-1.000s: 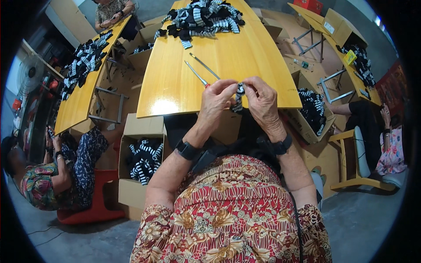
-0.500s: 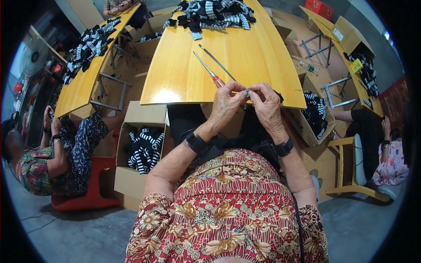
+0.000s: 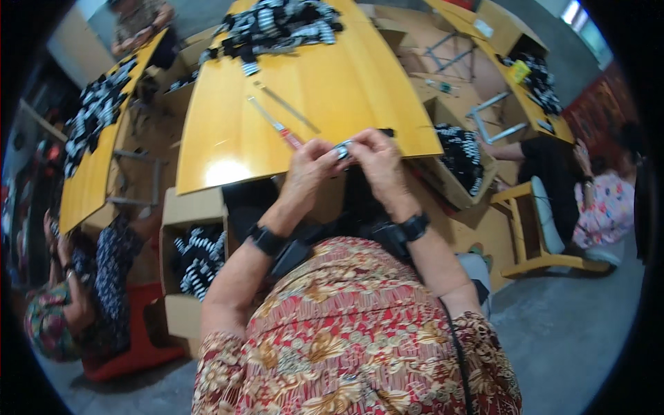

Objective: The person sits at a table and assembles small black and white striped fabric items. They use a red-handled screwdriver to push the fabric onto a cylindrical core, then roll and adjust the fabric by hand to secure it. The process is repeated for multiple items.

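My left hand (image 3: 308,169) and my right hand (image 3: 380,166) meet over the table's near edge, fingertips pinched together. Between them is a small grey-and-white striped knit piece (image 3: 342,150), mostly covered by the fingers. A dark end of fabric (image 3: 387,132) shows just beyond my right hand, probably part of the same piece. On the yellow wooden table (image 3: 235,131), a screwdriver with a red handle (image 3: 289,137) lies just past my left hand. Beside it rests a thin dark rod (image 3: 287,107). A heap of black and striped knit pieces (image 3: 277,31) covers the table's far end.
Cardboard boxes of striped knit pieces stand left (image 3: 194,315) and right (image 3: 467,197) of my table. Side tables at left (image 3: 90,183) and right (image 3: 519,97) bear more heaps. People sit at both sides, one on a red chair (image 3: 142,318). A wooden chair (image 3: 515,228) stands at right.
The whole view has swung, so the table and hands appear further left and tilted. More of the striped knit piece now shows between my fingers. Both hands keep their pinch.
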The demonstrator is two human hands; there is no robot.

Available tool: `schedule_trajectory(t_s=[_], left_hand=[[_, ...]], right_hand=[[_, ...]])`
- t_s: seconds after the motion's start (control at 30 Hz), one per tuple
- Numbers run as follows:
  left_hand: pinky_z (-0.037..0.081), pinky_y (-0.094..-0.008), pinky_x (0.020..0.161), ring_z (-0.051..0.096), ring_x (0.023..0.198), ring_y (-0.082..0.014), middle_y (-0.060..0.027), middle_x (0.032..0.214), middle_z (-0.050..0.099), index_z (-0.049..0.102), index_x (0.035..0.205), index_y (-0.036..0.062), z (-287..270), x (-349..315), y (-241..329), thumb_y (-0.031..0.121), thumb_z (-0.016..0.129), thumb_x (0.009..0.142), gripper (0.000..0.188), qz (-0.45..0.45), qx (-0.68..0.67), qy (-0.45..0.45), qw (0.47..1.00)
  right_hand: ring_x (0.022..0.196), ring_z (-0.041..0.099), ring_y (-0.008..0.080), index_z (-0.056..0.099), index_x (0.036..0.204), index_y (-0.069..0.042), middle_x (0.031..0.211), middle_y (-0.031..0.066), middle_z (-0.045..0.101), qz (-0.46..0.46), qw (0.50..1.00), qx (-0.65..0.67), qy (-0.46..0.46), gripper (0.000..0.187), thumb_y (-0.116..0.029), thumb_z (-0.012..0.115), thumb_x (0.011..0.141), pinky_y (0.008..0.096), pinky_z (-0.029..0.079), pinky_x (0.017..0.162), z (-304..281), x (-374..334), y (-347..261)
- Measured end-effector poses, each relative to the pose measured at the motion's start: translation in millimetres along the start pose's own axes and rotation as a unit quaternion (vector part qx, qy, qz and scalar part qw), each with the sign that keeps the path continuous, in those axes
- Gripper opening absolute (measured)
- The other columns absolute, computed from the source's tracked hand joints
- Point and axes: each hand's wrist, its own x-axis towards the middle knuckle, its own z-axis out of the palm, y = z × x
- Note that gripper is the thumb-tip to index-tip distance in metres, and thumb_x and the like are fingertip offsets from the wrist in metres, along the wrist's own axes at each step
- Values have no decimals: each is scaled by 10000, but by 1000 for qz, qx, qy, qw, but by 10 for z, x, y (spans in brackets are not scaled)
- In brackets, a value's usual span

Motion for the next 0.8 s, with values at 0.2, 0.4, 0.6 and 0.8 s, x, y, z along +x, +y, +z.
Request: schedule_trajectory(t_s=[0.2,0.4,0.6,0.8], left_hand=[[486,-216,681,552,723,-75,-7,818,584,566,904,37,71,41,-37,63,619,890,61,16,5,36,999],[444,-230,649,538,711,-86,-15,789,582,573,880,36,183,72,11,37,624,867,53,138,37,73,987],[459,-226,613,542,709,-88,-23,787,577,570,908,30,173,71,-20,60,600,886,48,111,42,41,992],[465,-216,608,546,689,-78,-10,802,585,576,929,11,217,34,-19,115,606,912,110,82,88,29,992]], right_hand=[[687,536,90,580,808,8,725,40,569,-101,987,-114,47,38,-15,598,832,265,458,623,3,-78,-26],[641,515,96,574,792,6,675,32,556,-27,999,-27,33,57,-24,602,831,265,432,586,57,-78,-78],[624,500,58,604,773,-28,676,-19,558,-7,998,0,63,48,-20,623,816,227,417,561,1,-51,87],[657,521,78,586,771,-4,705,3,572,3,998,-7,57,59,2,599,829,243,444,605,-9,-59,-140]])
